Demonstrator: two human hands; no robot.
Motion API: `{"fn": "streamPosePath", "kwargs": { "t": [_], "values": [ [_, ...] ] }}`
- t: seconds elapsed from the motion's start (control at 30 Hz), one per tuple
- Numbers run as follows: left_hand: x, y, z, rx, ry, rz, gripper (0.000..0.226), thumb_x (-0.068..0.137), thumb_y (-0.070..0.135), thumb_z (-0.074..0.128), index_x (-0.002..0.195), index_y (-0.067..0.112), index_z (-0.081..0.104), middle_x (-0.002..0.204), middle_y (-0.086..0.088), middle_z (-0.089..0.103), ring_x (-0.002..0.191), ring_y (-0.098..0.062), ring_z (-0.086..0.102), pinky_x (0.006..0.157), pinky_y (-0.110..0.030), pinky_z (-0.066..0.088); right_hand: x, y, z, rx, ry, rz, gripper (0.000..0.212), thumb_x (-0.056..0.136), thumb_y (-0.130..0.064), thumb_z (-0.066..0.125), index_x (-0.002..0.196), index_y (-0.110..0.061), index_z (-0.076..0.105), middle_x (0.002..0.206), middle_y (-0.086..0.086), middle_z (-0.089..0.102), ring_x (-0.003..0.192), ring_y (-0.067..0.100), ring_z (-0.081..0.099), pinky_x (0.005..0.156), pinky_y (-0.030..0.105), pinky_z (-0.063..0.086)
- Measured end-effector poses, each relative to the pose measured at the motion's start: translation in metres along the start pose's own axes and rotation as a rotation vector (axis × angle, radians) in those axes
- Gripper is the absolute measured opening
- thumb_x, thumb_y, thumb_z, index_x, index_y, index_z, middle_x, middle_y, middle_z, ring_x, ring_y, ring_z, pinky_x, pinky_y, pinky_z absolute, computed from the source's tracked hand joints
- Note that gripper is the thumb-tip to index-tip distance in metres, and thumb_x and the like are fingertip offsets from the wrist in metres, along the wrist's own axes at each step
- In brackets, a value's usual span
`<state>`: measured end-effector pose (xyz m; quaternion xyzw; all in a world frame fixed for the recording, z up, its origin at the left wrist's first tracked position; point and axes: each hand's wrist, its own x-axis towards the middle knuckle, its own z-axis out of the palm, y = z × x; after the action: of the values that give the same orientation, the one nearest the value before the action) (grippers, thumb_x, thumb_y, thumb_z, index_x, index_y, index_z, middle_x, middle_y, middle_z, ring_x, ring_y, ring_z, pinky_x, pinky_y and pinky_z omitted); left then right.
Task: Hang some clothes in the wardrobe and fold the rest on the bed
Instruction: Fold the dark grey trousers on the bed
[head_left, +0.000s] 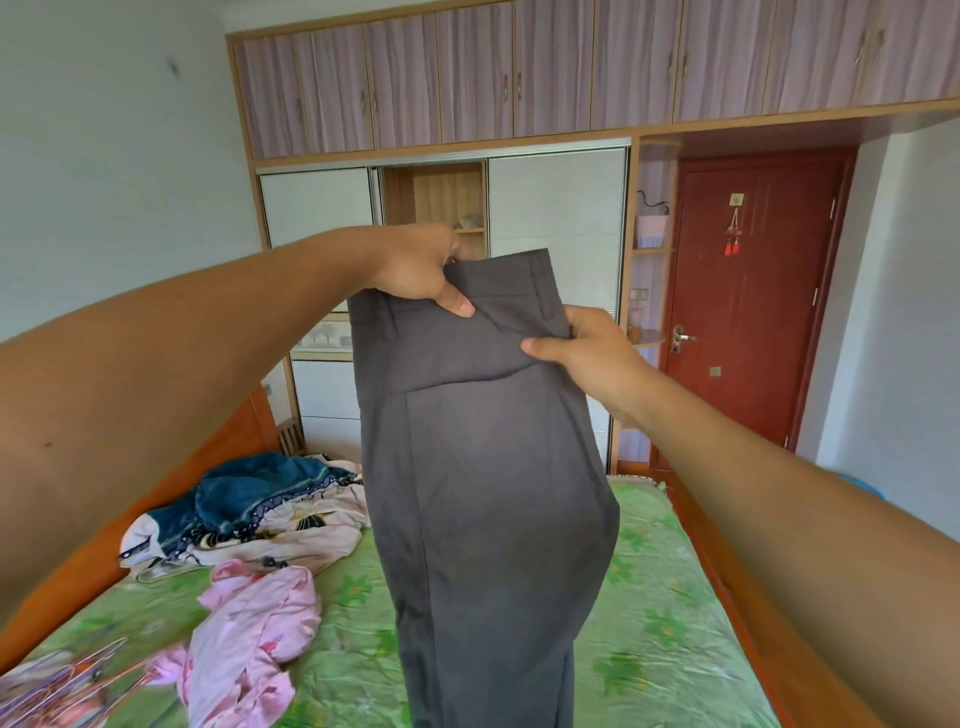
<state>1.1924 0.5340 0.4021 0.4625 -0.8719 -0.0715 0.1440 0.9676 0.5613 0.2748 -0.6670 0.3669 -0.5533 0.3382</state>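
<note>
A pair of dark grey trousers (488, 493) hangs in front of me over the bed (660, 623), waistband up. My left hand (421, 265) grips the waistband at its upper left corner, thumb on the front. My right hand (587, 353) pinches the waistband at the right side, thumb across the cloth. The legs hang down past the bottom of the view. The wardrobe (441, 208) stands beyond the bed with its sliding doors parted at the middle, showing a wooden shelf.
On the green bedsheet lie a pink garment (254, 629), a heap of teal and cream clothes (249, 509) and some hangers (62, 691) at the lower left. A red door (753, 291) is to the right of the wardrobe. An orange wooden bed frame (727, 571) runs along both sides.
</note>
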Motion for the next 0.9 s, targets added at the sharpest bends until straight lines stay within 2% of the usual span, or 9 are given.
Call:
{"fn": "streamPosePath", "kwargs": {
  "t": [0.1,0.17,0.23,0.37,0.43,0.5,0.6,0.7,0.9],
  "values": [
    [-0.016,-0.012,-0.008,0.034,-0.095,-0.078,0.049,0.072,0.048,0.086,0.115,0.034,0.067,0.11,0.013,0.071,0.1,-0.01,0.068,0.088,-0.031,0.056,0.001,0.002,-0.006,0.15,0.008,0.02,0.025,0.089,0.002,0.069,0.103,-0.018,0.076,0.107,0.0,0.078,0.1,0.018,0.074,0.081,0.027,0.06],
    [-0.03,-0.031,-0.009,-0.05,-0.147,-0.144,0.045,0.07,0.041,0.088,0.111,0.036,0.069,0.11,0.012,0.073,0.103,-0.012,0.069,0.09,-0.033,0.058,-0.001,0.004,-0.009,0.216,0.002,0.048,0.025,0.089,0.004,0.068,0.103,-0.015,0.077,0.107,0.004,0.077,0.1,0.02,0.074,0.077,0.026,0.06],
    [-0.043,-0.05,0.0,-0.29,-0.134,-0.138,0.044,0.073,0.028,0.087,0.114,0.027,0.072,0.115,0.005,0.074,0.109,-0.016,0.07,0.093,-0.035,0.058,-0.003,0.004,-0.011,0.218,-0.006,0.077,0.025,0.089,0.004,0.067,0.103,-0.015,0.077,0.107,0.005,0.077,0.098,0.021,0.074,0.074,0.027,0.06],
    [-0.055,-0.061,0.031,-0.794,0.121,-0.046,0.045,0.071,0.007,0.082,0.114,0.013,0.071,0.115,-0.006,0.074,0.111,-0.023,0.069,0.085,-0.032,0.06,-0.011,-0.007,-0.02,0.152,-0.054,0.079,0.031,0.09,0.001,0.067,0.118,-0.013,0.072,0.114,0.004,0.076,0.106,0.023,0.072,0.087,0.033,0.06],
    [-0.057,-0.053,0.043,-0.923,0.247,-0.013,0.045,0.071,0.002,0.081,0.114,0.009,0.07,0.112,-0.009,0.074,0.11,-0.025,0.07,0.081,-0.029,0.06,-0.016,-0.018,-0.025,0.11,-0.057,0.038,0.034,0.091,-0.005,0.07,0.124,-0.013,0.069,0.117,0.003,0.075,0.108,0.021,0.072,0.091,0.034,0.059],
    [-0.061,-0.045,0.051,-1.02,0.322,0.012,0.048,0.076,-0.001,0.077,0.123,0.002,0.065,0.113,-0.011,0.073,0.108,-0.025,0.07,0.08,-0.028,0.059,-0.022,-0.031,-0.027,0.086,-0.037,0.001,0.033,0.093,-0.006,0.068,0.126,-0.011,0.068,0.118,0.003,0.075,0.109,0.021,0.071,0.092,0.034,0.058],
    [-0.076,-0.033,0.048,-1.11,0.33,0.055,0.054,0.08,0.003,0.072,0.132,-0.002,0.059,0.122,-0.015,0.07,0.106,-0.022,0.071,0.081,-0.028,0.059,-0.035,-0.048,-0.029,0.113,-0.021,-0.025,0.03,0.093,-0.004,0.066,0.123,-0.007,0.069,0.117,0.008,0.074,0.109,0.025,0.071,0.091,0.035,0.059],
    [-0.096,-0.021,0.032,-1.143,0.277,0.133,0.052,0.081,0.007,0.067,0.133,0.002,0.06,0.124,-0.014,0.07,0.109,-0.021,0.071,0.083,-0.027,0.059,-0.052,-0.066,-0.029,0.157,-0.012,-0.087,0.025,0.092,-0.004,0.066,0.116,-0.008,0.073,0.114,0.011,0.075,0.103,0.026,0.073,0.079,0.033,0.06],
    [-0.115,-0.013,0.005,-1.209,0.223,0.326,0.027,0.087,0.011,0.06,0.107,0.013,0.078,0.111,-0.008,0.076,0.103,-0.018,0.073,0.081,-0.027,0.059,-0.066,-0.1,-0.023,0.205,0.046,-0.3,0.022,0.091,-0.007,0.064,0.107,-0.016,0.077,0.109,0.008,0.077,0.097,0.02,0.074,0.075,0.028,0.059]
  ]
}}
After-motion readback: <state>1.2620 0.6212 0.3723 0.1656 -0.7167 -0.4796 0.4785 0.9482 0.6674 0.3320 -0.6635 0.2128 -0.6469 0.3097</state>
